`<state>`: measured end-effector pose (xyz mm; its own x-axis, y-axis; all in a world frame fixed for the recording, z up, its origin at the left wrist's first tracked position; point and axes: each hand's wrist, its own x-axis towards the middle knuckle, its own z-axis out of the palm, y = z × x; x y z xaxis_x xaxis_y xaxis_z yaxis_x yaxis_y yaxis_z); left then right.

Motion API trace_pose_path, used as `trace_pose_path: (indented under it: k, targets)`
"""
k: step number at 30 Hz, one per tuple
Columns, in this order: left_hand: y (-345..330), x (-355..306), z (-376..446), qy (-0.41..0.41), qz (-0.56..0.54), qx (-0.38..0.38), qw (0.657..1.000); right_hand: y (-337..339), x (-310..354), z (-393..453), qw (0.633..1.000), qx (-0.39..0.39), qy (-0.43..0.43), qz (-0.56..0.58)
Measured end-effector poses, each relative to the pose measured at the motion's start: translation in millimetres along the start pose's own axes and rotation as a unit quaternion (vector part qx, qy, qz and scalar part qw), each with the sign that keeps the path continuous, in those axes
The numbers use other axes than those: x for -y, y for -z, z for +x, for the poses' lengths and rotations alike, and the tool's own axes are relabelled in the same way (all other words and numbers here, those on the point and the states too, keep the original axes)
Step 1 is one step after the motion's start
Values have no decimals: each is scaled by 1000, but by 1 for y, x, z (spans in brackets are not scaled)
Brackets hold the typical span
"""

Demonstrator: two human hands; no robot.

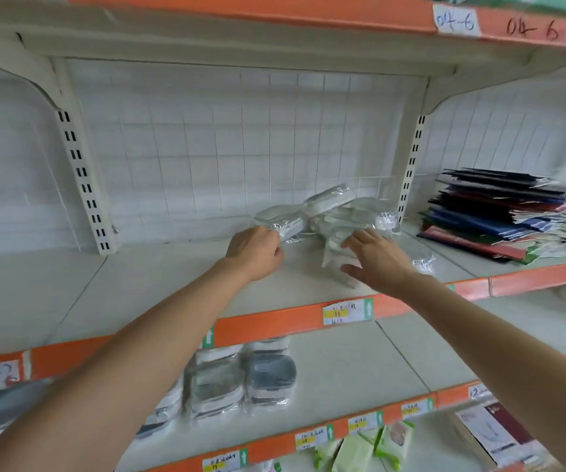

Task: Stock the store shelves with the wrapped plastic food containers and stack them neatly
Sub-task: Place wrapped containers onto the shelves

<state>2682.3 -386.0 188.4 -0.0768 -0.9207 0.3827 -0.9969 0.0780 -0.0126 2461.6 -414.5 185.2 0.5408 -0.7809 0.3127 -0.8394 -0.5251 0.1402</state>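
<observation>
Nearest us, our left hand pinches the film edge of one wrapped container; our right hand, fingers spread, rests on a tilted pack. Behind them more packs lie jumbled on the middle shelf. We judge them light, rigid, slippery-wrapped: grip the sides, not the film.

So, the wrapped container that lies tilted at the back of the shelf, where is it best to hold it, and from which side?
Probably by its two long sides, coming from the front. The tilted wrapped container leans on the other wrapped containers, with the wire grid close behind, so only the front is free. Its loose wrap would slip, so the fingers should press on the firm edges. The left hand is nearest.
</observation>
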Motion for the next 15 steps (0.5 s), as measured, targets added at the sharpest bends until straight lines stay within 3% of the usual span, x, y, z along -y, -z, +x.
trace_pose_path:
  k: [7,15]
  targets:
    - [-55,24,89,125,-119,39,984,-31,-39,57,994,93,-52,21]
    - [-85,36,101,156,-146,17,977,-37,-32,63,997,52,-57,-29]
